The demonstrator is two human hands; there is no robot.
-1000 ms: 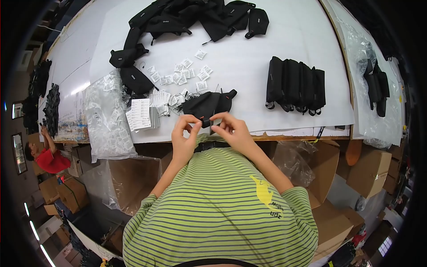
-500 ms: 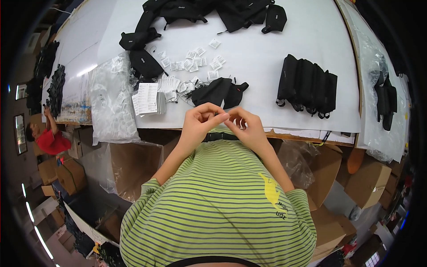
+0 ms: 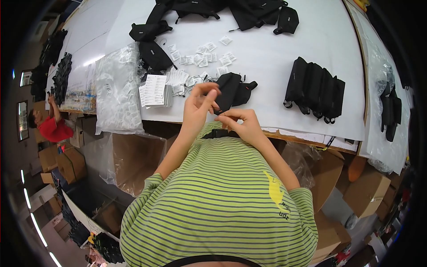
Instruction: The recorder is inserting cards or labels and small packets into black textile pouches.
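My left hand (image 3: pixel 199 104) is raised at the table's near edge, fingers pinched on a thin strap or string of a black pouch (image 3: pixel 233 90) lying on the white table (image 3: pixel 275 49). My right hand (image 3: pixel 242 124) is just below and right of it, fingers closed on a black strap end near a black buckle (image 3: pixel 219 133) at my chest. What exactly each fingertip pinches is too small to tell. Small white packets (image 3: pixel 202 53) and a stack of white paper tags (image 3: pixel 155 90) lie just beyond my left hand.
A row of finished black pouches (image 3: pixel 315 90) stands to the right, more black pouches (image 3: pixel 222 9) at the far side. Clear plastic bags (image 3: pixel 116 91) lie left. Cardboard boxes (image 3: pixel 133 155) sit under the table. A person in red (image 3: pixel 51 127) is at far left.
My hands have shifted slightly right and apart; the left hand has lifted up toward the pouch while the right stays low by the buckle.
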